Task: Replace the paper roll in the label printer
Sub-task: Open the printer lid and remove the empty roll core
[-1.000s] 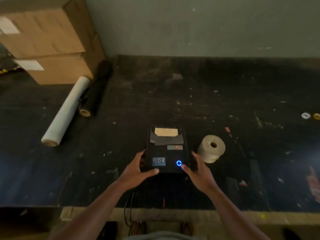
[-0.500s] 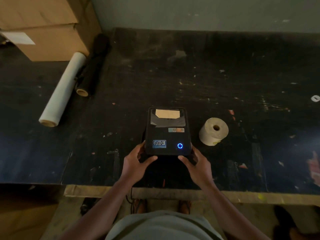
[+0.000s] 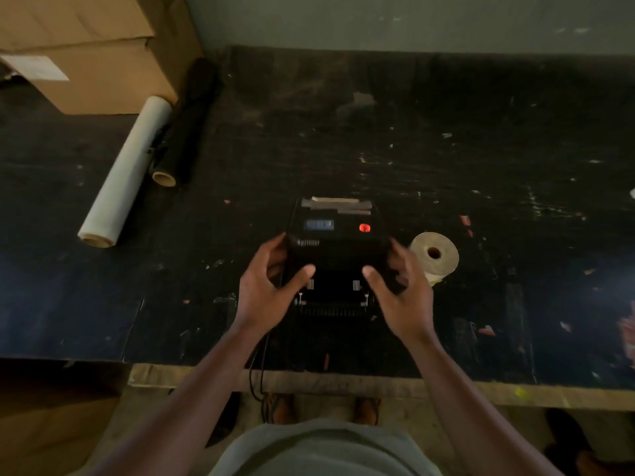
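The black label printer [image 3: 338, 250] stands on the dark table [image 3: 446, 149] near its front edge. Its lid [image 3: 336, 231] is tilted up, and a red light [image 3: 364, 228] glows on it. Below the raised lid, the open front [image 3: 333, 302] shows metal clips and a toothed bar. My left hand [image 3: 264, 293] grips the lid's left side with the thumb on its front edge. My right hand [image 3: 400, 297] holds the right side the same way. A cream paper roll [image 3: 434, 257] lies on the table just right of the printer, behind my right fingers.
Cardboard boxes [image 3: 89, 53] are stacked at the back left. A long white roll [image 3: 125, 173] and a black roll [image 3: 187, 125] lie beside them. A cable [image 3: 257, 369] hangs over the table's front edge [image 3: 481, 389]. A wall runs along the back.
The printer lid has swung up from flat to tilted open under both hands. Its light has turned from blue to red. The view has dropped slightly towards the table.
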The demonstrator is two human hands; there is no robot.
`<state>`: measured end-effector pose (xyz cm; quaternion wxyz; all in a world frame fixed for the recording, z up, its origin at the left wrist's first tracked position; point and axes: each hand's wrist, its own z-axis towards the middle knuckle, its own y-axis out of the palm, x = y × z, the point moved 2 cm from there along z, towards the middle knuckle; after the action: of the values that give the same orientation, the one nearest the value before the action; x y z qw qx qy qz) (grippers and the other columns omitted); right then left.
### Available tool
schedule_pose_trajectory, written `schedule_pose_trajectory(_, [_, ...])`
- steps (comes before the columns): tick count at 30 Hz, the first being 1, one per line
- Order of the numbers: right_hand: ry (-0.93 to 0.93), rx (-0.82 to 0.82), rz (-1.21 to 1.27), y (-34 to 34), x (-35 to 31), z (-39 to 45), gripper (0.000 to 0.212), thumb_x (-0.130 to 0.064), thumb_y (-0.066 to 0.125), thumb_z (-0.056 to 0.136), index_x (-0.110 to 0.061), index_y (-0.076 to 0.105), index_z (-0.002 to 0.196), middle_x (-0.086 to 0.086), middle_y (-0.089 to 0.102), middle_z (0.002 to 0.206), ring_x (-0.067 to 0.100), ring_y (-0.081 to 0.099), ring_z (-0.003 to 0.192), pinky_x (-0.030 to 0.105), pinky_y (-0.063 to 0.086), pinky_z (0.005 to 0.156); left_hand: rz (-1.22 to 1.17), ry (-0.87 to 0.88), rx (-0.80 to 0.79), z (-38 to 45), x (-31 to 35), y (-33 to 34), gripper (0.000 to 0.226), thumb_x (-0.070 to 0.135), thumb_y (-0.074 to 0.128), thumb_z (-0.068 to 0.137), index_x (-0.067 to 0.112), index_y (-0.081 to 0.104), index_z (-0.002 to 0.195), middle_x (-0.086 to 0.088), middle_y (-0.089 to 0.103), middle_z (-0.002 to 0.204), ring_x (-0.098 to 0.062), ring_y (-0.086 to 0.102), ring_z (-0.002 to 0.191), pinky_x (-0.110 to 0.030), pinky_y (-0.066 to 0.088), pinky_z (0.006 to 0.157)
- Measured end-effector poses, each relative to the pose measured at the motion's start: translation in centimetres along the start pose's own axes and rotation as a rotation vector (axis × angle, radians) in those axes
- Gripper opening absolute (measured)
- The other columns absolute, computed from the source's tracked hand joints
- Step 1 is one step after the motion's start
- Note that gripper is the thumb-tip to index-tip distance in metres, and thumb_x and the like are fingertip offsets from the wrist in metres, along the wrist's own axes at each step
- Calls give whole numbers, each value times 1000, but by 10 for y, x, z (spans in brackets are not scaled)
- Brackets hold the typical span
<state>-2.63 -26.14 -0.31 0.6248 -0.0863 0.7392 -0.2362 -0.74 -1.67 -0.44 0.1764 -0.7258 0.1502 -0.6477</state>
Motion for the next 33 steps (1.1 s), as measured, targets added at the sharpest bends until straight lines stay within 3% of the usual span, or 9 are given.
schedule_pose_trajectory(7, [-38,53,85,-4,-44,83,67,-29,73,94,-23,42,153,-6,65,140,9,59,131,45,48,113,-81,9,49,75,42,-9,79,44,84,83,30,47,151,10,63,141,-6,60,131,-33,50,112])
schedule_pose_trajectory(16, [-34,20,82,-2,-28,126,62,-23,72,95,-23,46,151,-6,66,140,8,63,125,31,53,104,-122,-65,36,116,20,-7,78,36,82,88,26,44,155,7,64,142,-7,64,125,-23,51,100])
schedule_pose_trajectory(18, [-12,-21,-7,-1,-9,123,61,-22,73,95,-24,47,150,-5,67,137,10,65,122,32,54,101,-45,-96,7,110,3,-4,72,34,81,89,27,47,153,11,64,135,-5,67,118,-21,52,94])
schedule_pose_trajectory(21, [-50,-220,-291,11,19,113,55,-23,77,90,-23,56,141,-5,64,121,15,64,113,36,56,95,159,-78,-101,99,-25,5,61,24,81,89,24,56,145,7,62,130,-11,67,114,-31,59,96])
schedule_pose_trajectory(25, [-169,-359,-577,29,34,116,53,-28,82,86,-21,62,135,-3,56,118,12,58,105,28,48,84,416,13,-252,98,-46,20,63,27,86,84,25,60,142,-1,54,134,-14,63,109,-30,56,96])
schedule_pose_trajectory(30, [-157,-377,-537,32,33,130,39,-27,82,87,-22,71,124,-1,55,112,23,65,103,42,57,89,463,78,-224,111,-51,25,45,28,86,84,22,74,127,0,54,125,-16,59,105,-40,58,98])
schedule_pose_trajectory(33, [-154,-366,-409,24,26,132,35,-25,80,89,-22,71,122,-1,60,114,15,65,99,38,58,91,357,70,-229,117,-45,18,39,28,84,87,20,74,124,2,60,127,-16,62,116,-38,54,102])
